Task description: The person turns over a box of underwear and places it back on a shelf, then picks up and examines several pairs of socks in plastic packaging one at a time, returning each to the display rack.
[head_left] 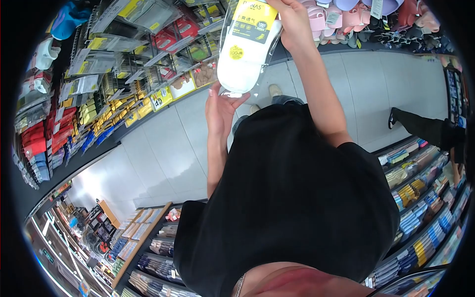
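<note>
A clear plastic pack of white socks (243, 72) with a yellow and grey label is held up in front of me at the top of the head view. My right hand (295, 22) is closed on its upper right edge, near the label. At the lower end, my left hand (221, 110) supports the pack, thumb on the left side and fingers reaching under the bottom edge. The pack hangs slightly tilted above the tiled floor.
A rack of hanging packets (114, 44) stands at left and front. Pink slippers (354, 19) hang at the top right. Shelves of folded packs (418, 198) line the right side behind me. A person's dark-trousered leg (420, 127) is in the aisle.
</note>
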`<state>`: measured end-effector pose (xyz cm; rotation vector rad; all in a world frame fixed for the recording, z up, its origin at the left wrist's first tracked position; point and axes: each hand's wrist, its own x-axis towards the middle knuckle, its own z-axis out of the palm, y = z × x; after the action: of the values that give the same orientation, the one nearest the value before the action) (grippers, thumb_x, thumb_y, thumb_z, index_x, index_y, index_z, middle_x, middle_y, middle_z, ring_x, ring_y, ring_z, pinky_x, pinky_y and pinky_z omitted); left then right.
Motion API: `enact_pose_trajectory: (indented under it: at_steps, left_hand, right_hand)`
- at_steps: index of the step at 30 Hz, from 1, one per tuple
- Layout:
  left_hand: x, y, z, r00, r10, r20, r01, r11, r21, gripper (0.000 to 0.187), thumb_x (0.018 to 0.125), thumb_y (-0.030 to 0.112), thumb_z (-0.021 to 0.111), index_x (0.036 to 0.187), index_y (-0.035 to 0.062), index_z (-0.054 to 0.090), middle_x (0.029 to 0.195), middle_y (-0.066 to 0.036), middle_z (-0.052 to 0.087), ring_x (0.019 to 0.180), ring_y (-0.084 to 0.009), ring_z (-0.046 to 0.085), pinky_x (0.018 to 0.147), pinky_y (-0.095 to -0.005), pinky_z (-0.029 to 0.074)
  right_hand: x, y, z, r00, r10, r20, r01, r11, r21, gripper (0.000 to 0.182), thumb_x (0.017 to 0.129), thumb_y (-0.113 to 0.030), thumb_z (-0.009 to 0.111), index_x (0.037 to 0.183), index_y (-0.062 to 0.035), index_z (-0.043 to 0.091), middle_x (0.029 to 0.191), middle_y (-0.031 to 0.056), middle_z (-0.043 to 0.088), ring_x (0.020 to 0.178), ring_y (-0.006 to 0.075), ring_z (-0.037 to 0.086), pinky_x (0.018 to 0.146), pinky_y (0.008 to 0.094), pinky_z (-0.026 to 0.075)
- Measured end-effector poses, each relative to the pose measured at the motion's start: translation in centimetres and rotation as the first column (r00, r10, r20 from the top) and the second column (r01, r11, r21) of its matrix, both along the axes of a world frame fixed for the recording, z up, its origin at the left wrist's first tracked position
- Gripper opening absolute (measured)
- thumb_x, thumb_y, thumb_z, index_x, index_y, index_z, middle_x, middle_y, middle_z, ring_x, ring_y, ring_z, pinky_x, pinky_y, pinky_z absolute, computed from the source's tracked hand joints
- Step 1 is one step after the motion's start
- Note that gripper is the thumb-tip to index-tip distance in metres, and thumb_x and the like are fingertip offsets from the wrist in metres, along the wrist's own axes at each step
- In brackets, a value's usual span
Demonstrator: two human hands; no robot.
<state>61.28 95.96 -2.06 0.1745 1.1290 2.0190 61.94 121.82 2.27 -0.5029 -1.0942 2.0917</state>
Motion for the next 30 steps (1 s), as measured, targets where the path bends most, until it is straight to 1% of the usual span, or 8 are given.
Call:
enact_pose_trajectory:
  at_steps: [8, 10, 11, 13, 16, 23, 26, 30]
  left_hand:
    - [-0.1, -0.2, 0.3, 0.989, -0.141, 0.034, 0.136, 0.982, 0.133, 0.062, 0.098, 0.045, 0.039, 0.136, -0.0042, 0.032, 0.135, -0.020, 0.044, 0.125, -0.0365, 0.045, 0.101, -0.0567, 0.039]
    - [-0.1, -0.1, 0.4, 0.982, -0.178, 0.066, 0.155, 0.951, 0.268, 0.058, 0.095, 0.030, 0.050, 0.137, -0.0040, 0.031, 0.138, -0.020, 0.041, 0.127, -0.0356, 0.042, 0.105, -0.0551, 0.035]
    - [0.0, 0.0, 0.7, 0.982, -0.179, 0.066, 0.156, 0.951, 0.267, 0.058, 0.095, 0.030, 0.050, 0.137, -0.0040, 0.031, 0.138, -0.020, 0.041, 0.127, -0.0356, 0.042, 0.105, -0.0551, 0.035]
    - [0.4, 0.4, 1.4, 0.988, -0.124, 0.094, 0.099, 0.966, 0.239, 0.060, 0.087, 0.011, 0.057, 0.139, -0.0032, 0.030, 0.138, -0.020, 0.041, 0.128, -0.0349, 0.042, 0.107, -0.0531, 0.033]
    - [0.3, 0.4, 1.6, 0.973, -0.144, 0.182, 0.080, 0.944, 0.319, 0.061, 0.082, 0.001, 0.056, 0.138, -0.0027, 0.031, 0.137, -0.020, 0.041, 0.129, -0.0340, 0.040, 0.109, -0.0526, 0.030]
    - [0.3, -0.2, 1.3, 0.975, -0.137, 0.175, 0.077, 0.946, 0.315, 0.065, 0.082, -0.002, 0.052, 0.142, 0.0006, 0.028, 0.142, -0.017, 0.038, 0.133, -0.0331, 0.035, 0.111, -0.0506, 0.028]
    - [0.1, -0.4, 1.0, 0.975, -0.112, 0.191, 0.044, 0.943, 0.329, 0.062, 0.083, -0.003, 0.051, 0.141, 0.0012, 0.030, 0.140, -0.017, 0.041, 0.132, -0.0317, 0.037, 0.110, -0.0476, 0.029]
    - [-0.1, -0.8, 0.6, 0.966, -0.112, 0.233, 0.026, 0.938, 0.346, 0.059, 0.084, -0.003, 0.050, 0.139, 0.0005, 0.033, 0.137, -0.015, 0.044, 0.129, -0.0303, 0.041, 0.111, -0.0459, 0.029]
  right_hand:
    - [0.0, -0.2, 0.1, 0.999, -0.012, 0.048, 0.013, 0.999, -0.030, 0.013, 0.088, -0.007, 0.060, 0.097, -0.0010, 0.065, 0.080, 0.0012, 0.064, 0.069, 0.0084, 0.059, 0.061, 0.0219, 0.046]
    - [0.1, -0.2, 0.0, 1.000, -0.003, 0.007, 0.003, 1.000, -0.025, 0.013, 0.088, -0.008, 0.060, 0.097, -0.0012, 0.065, 0.080, 0.0009, 0.064, 0.069, 0.0081, 0.059, 0.061, 0.0216, 0.046]
    - [0.1, -0.2, 0.0, 1.000, -0.004, 0.007, 0.004, 1.000, -0.026, 0.013, 0.088, -0.008, 0.060, 0.097, -0.0012, 0.065, 0.080, 0.0009, 0.064, 0.069, 0.0081, 0.059, 0.061, 0.0216, 0.046]
    - [0.2, -0.3, 0.2, 1.000, 0.002, 0.002, -0.002, 1.000, -0.023, 0.013, 0.088, -0.008, 0.060, 0.098, -0.0011, 0.065, 0.080, 0.0009, 0.064, 0.069, 0.0080, 0.059, 0.061, 0.0218, 0.046]
    - [0.3, -0.4, 0.2, 1.000, 0.000, 0.001, 0.000, 1.000, -0.019, 0.014, 0.088, -0.009, 0.060, 0.099, -0.0010, 0.065, 0.081, 0.0012, 0.064, 0.070, 0.0082, 0.059, 0.062, 0.0219, 0.047]
    - [0.9, -0.8, -0.1, 1.000, 0.003, -0.030, -0.005, 0.998, -0.067, 0.016, 0.089, -0.010, 0.059, 0.101, -0.0011, 0.064, 0.086, 0.0025, 0.066, 0.077, 0.0097, 0.061, 0.067, 0.0222, 0.048]
    - [1.1, -0.9, 0.1, 0.996, 0.045, -0.080, -0.051, 0.995, -0.080, 0.019, 0.089, -0.013, 0.058, 0.103, -0.0013, 0.064, 0.089, 0.0035, 0.066, 0.082, 0.0124, 0.062, 0.073, 0.0252, 0.049]
    - [2.0, -1.9, 1.7, 0.950, 0.206, -0.233, -0.247, 0.955, -0.164, 0.027, 0.091, -0.016, 0.055, 0.115, -0.0025, 0.057, 0.104, 0.0056, 0.064, 0.096, 0.0157, 0.061, 0.084, 0.0295, 0.048]
